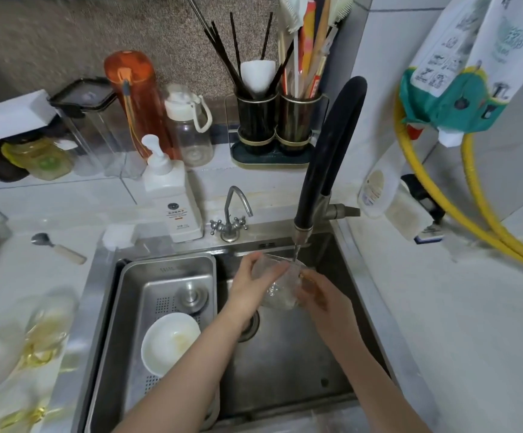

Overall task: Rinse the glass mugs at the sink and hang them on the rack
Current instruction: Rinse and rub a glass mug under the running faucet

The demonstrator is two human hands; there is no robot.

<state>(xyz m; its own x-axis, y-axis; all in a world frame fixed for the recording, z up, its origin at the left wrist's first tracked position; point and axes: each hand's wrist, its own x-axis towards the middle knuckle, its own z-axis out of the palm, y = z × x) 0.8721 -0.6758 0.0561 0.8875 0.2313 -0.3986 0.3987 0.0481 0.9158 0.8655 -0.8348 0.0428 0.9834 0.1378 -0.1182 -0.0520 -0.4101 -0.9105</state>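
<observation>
glass mug [277, 285] held over the sink [285, 354], tilted, mouth up toward the black tap [326, 157]; thin stream [294, 254] running onto its rim. left hand [251, 282] wrapped round the mug's far/left side, fingers curled on the wall. right hand [319, 292] cupping the near/right side, fingers curled on it too; handle not clearly visible, prob under the right hand, can't tell.

handling, as a guess: clear glass, stiff, fragile, wet so slippery. light enough for one hand but steel basin below = chip risk if dropped. best hold: one hand through/around the handle, other supporting the body or base, not a pinch on the wet rim. keep it low over the basin while turning. tip out water before lifting away.

other mugs [44, 332] on the counter at left, blurred, yellowish tint, count unclear. rack for hanging not identifiable in view. white bowl [169, 342] sitting in the steel tray [135, 307] at sink's left half, well apart from the mug. soap bottle [172, 195] behind the sink, near the small tap [232, 214].
</observation>
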